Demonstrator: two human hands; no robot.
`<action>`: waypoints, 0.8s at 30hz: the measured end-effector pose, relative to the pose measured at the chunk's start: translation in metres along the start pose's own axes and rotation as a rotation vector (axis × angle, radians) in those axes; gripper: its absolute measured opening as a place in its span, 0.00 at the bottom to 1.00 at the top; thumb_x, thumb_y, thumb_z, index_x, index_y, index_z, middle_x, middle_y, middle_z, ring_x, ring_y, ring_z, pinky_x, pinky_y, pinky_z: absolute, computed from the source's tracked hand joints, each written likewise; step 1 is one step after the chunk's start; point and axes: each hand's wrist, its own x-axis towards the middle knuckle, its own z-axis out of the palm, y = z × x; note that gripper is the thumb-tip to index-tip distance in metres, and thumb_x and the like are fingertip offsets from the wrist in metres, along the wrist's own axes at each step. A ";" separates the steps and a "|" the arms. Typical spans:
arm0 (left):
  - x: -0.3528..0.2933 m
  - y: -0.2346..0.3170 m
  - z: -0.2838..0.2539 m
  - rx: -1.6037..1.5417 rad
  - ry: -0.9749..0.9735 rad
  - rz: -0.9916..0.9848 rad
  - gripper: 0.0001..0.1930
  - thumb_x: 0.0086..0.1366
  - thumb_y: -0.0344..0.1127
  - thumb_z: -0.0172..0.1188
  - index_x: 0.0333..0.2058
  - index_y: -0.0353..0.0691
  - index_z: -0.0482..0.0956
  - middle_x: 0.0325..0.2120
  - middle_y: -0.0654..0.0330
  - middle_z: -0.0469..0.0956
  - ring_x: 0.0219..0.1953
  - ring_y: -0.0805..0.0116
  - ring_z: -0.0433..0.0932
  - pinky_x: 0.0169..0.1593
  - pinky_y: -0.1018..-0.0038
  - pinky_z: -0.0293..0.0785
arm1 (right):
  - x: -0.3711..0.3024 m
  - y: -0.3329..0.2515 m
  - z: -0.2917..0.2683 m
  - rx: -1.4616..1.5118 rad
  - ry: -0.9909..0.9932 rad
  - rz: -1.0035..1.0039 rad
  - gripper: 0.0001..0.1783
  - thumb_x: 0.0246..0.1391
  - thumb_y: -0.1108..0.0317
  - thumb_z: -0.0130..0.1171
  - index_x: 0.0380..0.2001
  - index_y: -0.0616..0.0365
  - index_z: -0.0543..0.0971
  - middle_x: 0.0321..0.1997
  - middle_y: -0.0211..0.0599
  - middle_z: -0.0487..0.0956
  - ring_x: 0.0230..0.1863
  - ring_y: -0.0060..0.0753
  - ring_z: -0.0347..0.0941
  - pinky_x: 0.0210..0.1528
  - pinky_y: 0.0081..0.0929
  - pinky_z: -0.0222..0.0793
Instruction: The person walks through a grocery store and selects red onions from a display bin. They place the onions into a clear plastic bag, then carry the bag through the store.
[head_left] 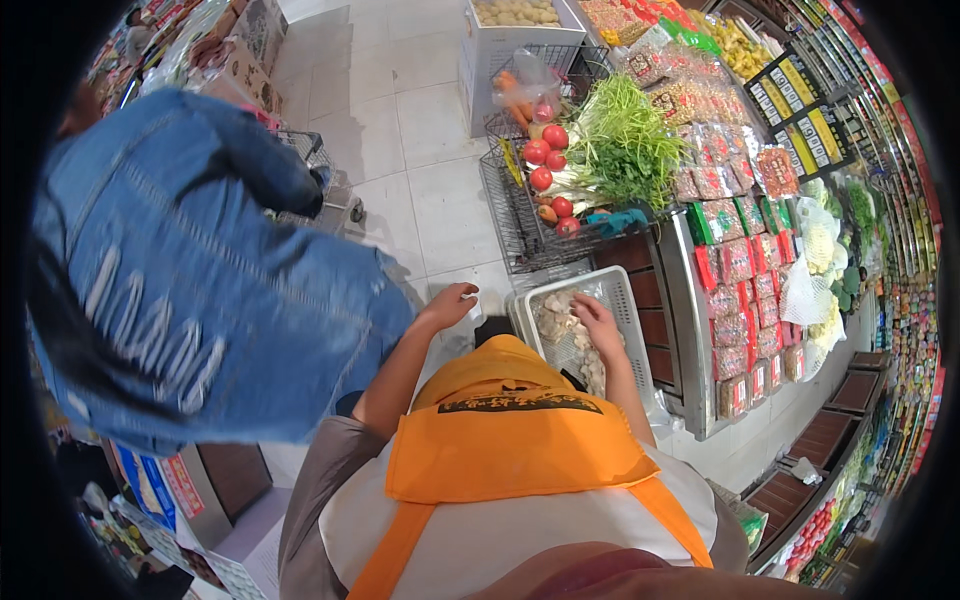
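A white plastic basket sits low in front of me, holding pale beige pieces that look like mushrooms. Over its right part is my right hand, fingers stretched out and slightly apart above the pieces; any touch on them is hard to make out. To the left of the basket, my left hand hangs in the air with its fingers curled together. A small pale spot shows at those fingertips, too small to name. I wear an orange apron.
Beyond the basket stands a wire basket with tomatoes and leafy greens. A display of packaged goods runs along the right. Close on my left is a person in a denim jacket, near a shopping cart.
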 end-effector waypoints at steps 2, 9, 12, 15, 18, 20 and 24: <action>0.027 -0.001 -0.018 0.041 -0.014 -0.063 0.23 0.70 0.42 0.58 0.58 0.34 0.77 0.54 0.45 0.79 0.52 0.50 0.80 0.56 0.60 0.76 | 0.028 -0.001 -0.006 0.102 0.092 0.072 0.21 0.68 0.66 0.57 0.60 0.63 0.76 0.57 0.38 0.82 0.56 0.30 0.77 0.60 0.28 0.70; 0.100 0.012 -0.082 0.110 0.002 -0.153 0.17 0.72 0.42 0.57 0.53 0.37 0.79 0.51 0.49 0.79 0.49 0.52 0.80 0.54 0.61 0.76 | 0.162 -0.060 0.021 0.001 -0.039 -0.110 0.20 0.67 0.66 0.58 0.59 0.63 0.77 0.53 0.38 0.82 0.54 0.27 0.78 0.58 0.25 0.71; 0.128 0.018 -0.104 0.102 0.026 -0.126 0.14 0.70 0.42 0.56 0.42 0.35 0.80 0.39 0.49 0.81 0.43 0.54 0.80 0.47 0.61 0.75 | 0.216 -0.104 0.043 0.039 -0.168 -0.176 0.20 0.67 0.68 0.59 0.59 0.64 0.77 0.52 0.37 0.83 0.53 0.25 0.78 0.57 0.23 0.72; 0.146 0.017 -0.119 0.064 0.034 -0.162 0.14 0.69 0.42 0.54 0.37 0.35 0.80 0.31 0.51 0.81 0.36 0.56 0.79 0.43 0.62 0.74 | 0.246 -0.136 0.059 -0.096 -0.182 -0.262 0.20 0.66 0.68 0.59 0.59 0.64 0.77 0.48 0.38 0.84 0.47 0.23 0.79 0.52 0.23 0.73; 0.159 0.010 -0.127 0.037 0.066 -0.190 0.14 0.67 0.41 0.54 0.35 0.35 0.80 0.26 0.54 0.80 0.31 0.58 0.78 0.39 0.62 0.73 | 0.257 -0.155 0.062 -0.224 -0.241 -0.244 0.21 0.65 0.67 0.61 0.59 0.62 0.77 0.43 0.35 0.84 0.42 0.20 0.76 0.47 0.21 0.73; 0.165 0.005 -0.133 -0.015 0.040 -0.194 0.13 0.66 0.41 0.54 0.34 0.35 0.80 0.25 0.55 0.80 0.30 0.59 0.78 0.38 0.62 0.73 | 0.260 -0.161 0.061 -0.213 -0.300 -0.200 0.21 0.66 0.67 0.61 0.60 0.61 0.77 0.43 0.34 0.83 0.43 0.19 0.76 0.48 0.21 0.73; 0.182 -0.006 -0.146 0.029 0.045 -0.116 0.13 0.62 0.41 0.57 0.33 0.35 0.80 0.26 0.48 0.79 0.29 0.52 0.76 0.36 0.62 0.72 | 0.262 -0.159 0.048 -0.225 -0.287 -0.161 0.20 0.66 0.68 0.60 0.59 0.62 0.77 0.50 0.36 0.83 0.50 0.22 0.77 0.54 0.22 0.72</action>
